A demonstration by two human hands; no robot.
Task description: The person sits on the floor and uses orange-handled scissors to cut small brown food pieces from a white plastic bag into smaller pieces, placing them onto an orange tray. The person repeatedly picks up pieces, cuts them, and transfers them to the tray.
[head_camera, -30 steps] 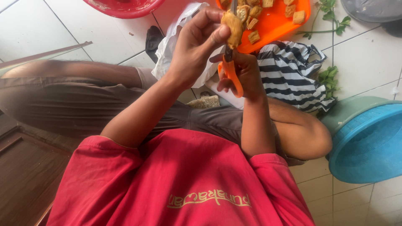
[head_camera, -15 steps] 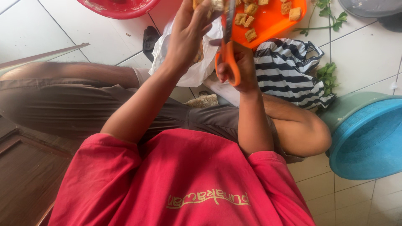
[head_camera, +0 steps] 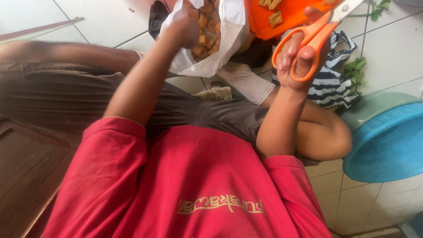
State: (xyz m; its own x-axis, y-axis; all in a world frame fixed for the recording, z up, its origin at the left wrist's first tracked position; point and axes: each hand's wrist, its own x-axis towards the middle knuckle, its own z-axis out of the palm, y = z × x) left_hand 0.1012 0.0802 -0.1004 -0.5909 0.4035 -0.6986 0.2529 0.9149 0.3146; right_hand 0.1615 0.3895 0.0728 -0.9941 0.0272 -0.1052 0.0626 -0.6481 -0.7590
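The left hand (head_camera: 183,28) is raised toward eleven o'clock of the view and reaches into the mouth of a white plastic bag (head_camera: 220,48), its fingers curled in among the brown fried pieces (head_camera: 206,31) that fill it; the bag's edge hides the fingertips, so I cannot tell whether the hand has closed on a piece or is only touching them. The right hand (head_camera: 299,61) is up at about one o'clock, closed around the orange handles of a pair of scissors (head_camera: 315,35), with fingers through the loops and the metal blades pointing up and to the right, toward two o'clock, close together. Just above the scissors, at twelve to one o'clock, sits an orange tray (head_camera: 286,17) with a few more cut brown pieces lying on it. The bag hangs just left of the tray, touching or overlapping its edge. Below the right hand lies a striped black-and-white cloth (head_camera: 335,86), with green leaves (head_camera: 357,70) beside it at two o'clock. A blue basin (head_camera: 387,141) rests on the white tiled floor (head_camera: 387,48) at three to four o'clock, well apart from both hands.
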